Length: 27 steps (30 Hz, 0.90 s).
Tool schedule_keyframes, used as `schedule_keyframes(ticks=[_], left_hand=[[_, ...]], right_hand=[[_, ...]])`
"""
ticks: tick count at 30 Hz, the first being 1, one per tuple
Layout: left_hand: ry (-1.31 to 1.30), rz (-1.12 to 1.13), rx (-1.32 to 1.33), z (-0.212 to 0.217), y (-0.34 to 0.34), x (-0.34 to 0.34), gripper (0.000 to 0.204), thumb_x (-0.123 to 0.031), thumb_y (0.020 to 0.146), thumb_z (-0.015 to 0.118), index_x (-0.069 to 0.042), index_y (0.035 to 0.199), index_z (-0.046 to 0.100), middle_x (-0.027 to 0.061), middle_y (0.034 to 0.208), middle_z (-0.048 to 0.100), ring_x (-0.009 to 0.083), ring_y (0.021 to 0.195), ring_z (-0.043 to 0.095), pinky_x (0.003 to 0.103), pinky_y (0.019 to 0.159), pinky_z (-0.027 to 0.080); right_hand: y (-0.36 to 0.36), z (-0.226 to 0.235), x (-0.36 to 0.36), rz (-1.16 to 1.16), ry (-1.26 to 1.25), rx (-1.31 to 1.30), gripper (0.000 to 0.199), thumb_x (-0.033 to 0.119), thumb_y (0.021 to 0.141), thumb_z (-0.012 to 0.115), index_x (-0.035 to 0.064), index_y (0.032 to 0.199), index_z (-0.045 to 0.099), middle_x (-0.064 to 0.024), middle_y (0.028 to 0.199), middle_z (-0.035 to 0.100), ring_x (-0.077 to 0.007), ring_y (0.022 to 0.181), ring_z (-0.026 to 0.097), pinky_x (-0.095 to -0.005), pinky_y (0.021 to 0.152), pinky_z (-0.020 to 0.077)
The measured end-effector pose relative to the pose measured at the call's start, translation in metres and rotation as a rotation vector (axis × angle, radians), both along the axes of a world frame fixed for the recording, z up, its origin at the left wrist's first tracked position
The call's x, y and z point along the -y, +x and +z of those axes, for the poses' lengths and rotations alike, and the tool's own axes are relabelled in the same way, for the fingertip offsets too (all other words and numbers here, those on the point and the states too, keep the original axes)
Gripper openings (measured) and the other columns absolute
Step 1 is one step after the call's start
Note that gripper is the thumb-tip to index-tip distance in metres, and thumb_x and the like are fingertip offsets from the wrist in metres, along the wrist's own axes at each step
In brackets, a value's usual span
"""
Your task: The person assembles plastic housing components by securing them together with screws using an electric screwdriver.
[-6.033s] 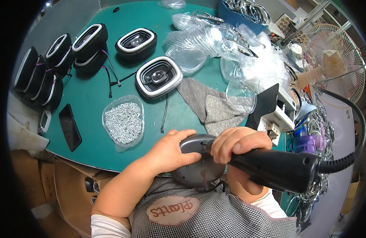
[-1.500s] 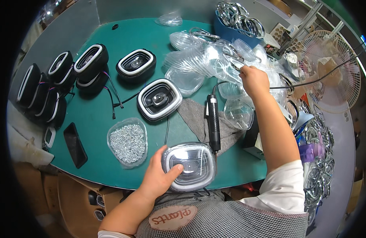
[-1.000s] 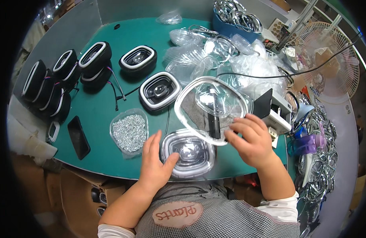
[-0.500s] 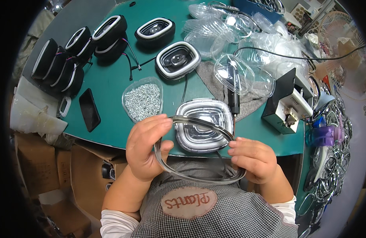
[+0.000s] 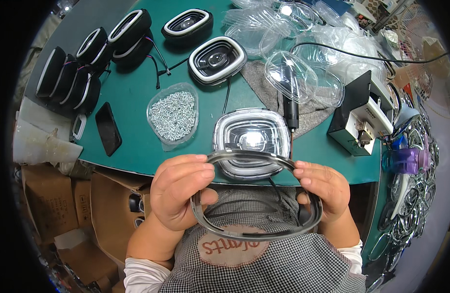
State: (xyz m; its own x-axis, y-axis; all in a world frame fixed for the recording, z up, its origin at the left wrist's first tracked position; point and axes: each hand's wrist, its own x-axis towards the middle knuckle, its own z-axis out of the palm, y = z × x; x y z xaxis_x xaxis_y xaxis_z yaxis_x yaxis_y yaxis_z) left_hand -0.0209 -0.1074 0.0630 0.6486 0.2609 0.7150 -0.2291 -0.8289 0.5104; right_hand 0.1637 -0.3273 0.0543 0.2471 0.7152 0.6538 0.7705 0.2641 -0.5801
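While we look down at our chest, we hold a dark grey ring frame (image 5: 256, 195) up in front of our checked apron (image 5: 264, 263), below the near edge of the green table (image 5: 137, 122). Our left hand (image 5: 178, 193) closes its fingers over the frame's left side, thumb pressed inside the rim; our right hand (image 5: 320, 188) grips the right side the same way, so both hands are shut firmly on it. Just beyond the frame, a lamp with a clear cover (image 5: 251, 141) sits at the table's edge. To its left lies a bag of small screws (image 5: 173, 115), then a black phone (image 5: 108, 128). A powered screwdriver (image 5: 289, 97) rests on a grey cloth (image 5: 264, 88) behind the lamp, with more black lamp housings (image 5: 217, 58) farther back.
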Motion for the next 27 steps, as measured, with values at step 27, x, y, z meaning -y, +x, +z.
schedule_keyframes(ticks=[27], left_hand=[[-0.848, -0.101, -0.201, -0.025, -0.003, -0.001, 0.032, -0.032, 0.093, 0.067, -0.001, 0.099, 0.062, 0.0032, 0.085, 0.066, 0.0111, 0.079, 0.060, 0.025, 0.075, 0.047]], right_hand=[[-0.010, -0.014, -0.002, -0.077, -0.176, -0.412, 0.019, 0.015, 0.083, 0.074, 0.0015, 0.090, 0.064, -0.0067, 0.077, 0.068, -0.0208, 0.067, 0.068, -0.0284, 0.061, 0.0520]])
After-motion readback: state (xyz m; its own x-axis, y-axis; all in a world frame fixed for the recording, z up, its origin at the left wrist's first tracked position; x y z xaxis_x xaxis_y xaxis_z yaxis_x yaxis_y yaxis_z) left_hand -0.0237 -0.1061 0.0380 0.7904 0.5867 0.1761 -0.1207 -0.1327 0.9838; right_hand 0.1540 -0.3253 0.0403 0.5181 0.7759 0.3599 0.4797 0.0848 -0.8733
